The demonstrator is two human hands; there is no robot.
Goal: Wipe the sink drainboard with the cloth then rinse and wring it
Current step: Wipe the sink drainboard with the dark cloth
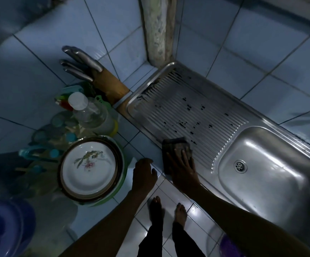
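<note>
Head view, looking down. The cloth [176, 153], dark and folded, is laid on the near edge of the ribbed drainboard [191, 112], at the corner nearest the tiled counter [143, 143]. The right hand [182, 166] is pressed flat on the cloth, fingers straight and spread over it; the cloth is not gripped. The left hand [144, 173] is held above the counter edge just left of the cloth, fingers loosely curled, with nothing in it.

Dark specks [189, 106] are scattered across the drainboard ribs, and a dark streak is seen along its far-left rim. The basin [272, 164] adjoins the drainboard on the right, its drain [240, 165] visible at the bottom.

On the counter to the left, a white plate [89, 167] with a floral motif is stacked in a green-rimmed bowl. Behind it stand a clear bottle [87, 112] with a white cap and, further back, a wooden knife block [107, 84] with metal handles. Bare feet [169, 210] are seen on the floor tiles between the forearms.
</note>
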